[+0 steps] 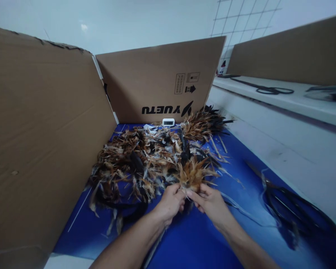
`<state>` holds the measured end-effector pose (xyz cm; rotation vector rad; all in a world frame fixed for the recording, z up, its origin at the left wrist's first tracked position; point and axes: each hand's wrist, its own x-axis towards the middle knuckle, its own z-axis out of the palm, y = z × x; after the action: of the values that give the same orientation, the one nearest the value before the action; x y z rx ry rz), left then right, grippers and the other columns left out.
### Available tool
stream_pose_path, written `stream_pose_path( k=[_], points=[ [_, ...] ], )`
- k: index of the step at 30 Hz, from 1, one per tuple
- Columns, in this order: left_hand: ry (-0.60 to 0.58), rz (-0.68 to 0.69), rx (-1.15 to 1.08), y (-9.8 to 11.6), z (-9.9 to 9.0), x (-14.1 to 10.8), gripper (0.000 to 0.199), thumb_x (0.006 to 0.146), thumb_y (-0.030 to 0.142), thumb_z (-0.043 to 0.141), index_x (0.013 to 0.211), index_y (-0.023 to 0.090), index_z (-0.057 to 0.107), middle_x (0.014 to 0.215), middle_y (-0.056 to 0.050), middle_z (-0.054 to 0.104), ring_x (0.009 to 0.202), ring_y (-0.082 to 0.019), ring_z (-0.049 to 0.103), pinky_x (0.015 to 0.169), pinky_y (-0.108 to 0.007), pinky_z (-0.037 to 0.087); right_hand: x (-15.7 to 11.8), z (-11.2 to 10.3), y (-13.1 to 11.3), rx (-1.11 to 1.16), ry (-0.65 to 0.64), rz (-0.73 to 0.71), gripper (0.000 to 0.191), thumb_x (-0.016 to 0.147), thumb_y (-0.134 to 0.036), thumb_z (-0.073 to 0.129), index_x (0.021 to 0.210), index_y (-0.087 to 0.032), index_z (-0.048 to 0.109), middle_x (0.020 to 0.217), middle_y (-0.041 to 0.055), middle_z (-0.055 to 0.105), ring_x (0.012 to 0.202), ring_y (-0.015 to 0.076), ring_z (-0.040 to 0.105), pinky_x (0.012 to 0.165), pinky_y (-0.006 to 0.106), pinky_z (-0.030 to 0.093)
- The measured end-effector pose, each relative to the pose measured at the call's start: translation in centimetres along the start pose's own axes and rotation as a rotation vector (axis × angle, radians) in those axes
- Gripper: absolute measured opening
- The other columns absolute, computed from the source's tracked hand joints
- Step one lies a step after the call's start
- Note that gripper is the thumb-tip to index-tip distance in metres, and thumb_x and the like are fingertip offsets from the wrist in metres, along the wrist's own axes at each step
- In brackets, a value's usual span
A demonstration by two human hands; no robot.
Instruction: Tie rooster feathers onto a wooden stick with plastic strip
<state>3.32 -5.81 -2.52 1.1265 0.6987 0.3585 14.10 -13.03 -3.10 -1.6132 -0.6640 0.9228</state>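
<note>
Both my hands are closed in a pinch at the base of a feather duster's tuft (192, 173) of golden-brown feathers. My left hand (170, 203) grips it from the left, and my right hand (210, 203) from the right, with the fingertips almost meeting. Below my left hand, a thin stick (156, 246) runs down toward the bottom edge. A pale string (248, 215) trails from near my right hand across to the right. Just beyond the hands lies a wide heap of loose brown, black and whitish feathers (154, 157).
Large black-handled scissors (291, 209) lie on the blue table surface (238, 164) at right. Behind the heap are a bundled feather cluster (205, 125) and a small white digital display (168, 122). Cardboard walls (44, 130) stand left and back. Another pair of scissors (268, 89) rests on the ledge.
</note>
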Motion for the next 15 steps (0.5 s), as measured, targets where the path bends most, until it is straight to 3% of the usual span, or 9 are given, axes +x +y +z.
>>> stream_pose_path(
  k=[10, 15],
  points=[
    [0.015, 0.105, 0.172, -0.90, 0.00, -0.09, 0.033, 0.078, 0.048, 0.048, 0.082, 0.016, 0.048, 0.059, 0.006, 0.035, 0.048, -0.006, 0.034, 0.045, -0.019, 0.028, 0.01, -0.09, 0.49, 0.074, -0.014, 0.007, 0.034, 0.059, -0.046, 0.070, 0.065, -0.018, 0.050, 0.044, -0.0067, 0.043, 0.039, 0.0075, 0.037, 0.037, 0.020, 0.028],
    [0.001, 0.143, 0.312, -0.73, -0.06, -0.39, 0.028, 0.079, 0.041, 0.050, 0.087, 0.014, 0.049, 0.062, 0.005, 0.038, 0.049, -0.006, 0.035, 0.045, -0.019, 0.031, 0.29, -0.22, 0.73, 0.164, -0.052, 0.040, 0.034, 0.060, -0.041, 0.071, 0.060, -0.018, 0.046, 0.043, -0.0087, 0.038, 0.038, 0.0053, 0.030, 0.037, 0.020, 0.024]
  ],
)
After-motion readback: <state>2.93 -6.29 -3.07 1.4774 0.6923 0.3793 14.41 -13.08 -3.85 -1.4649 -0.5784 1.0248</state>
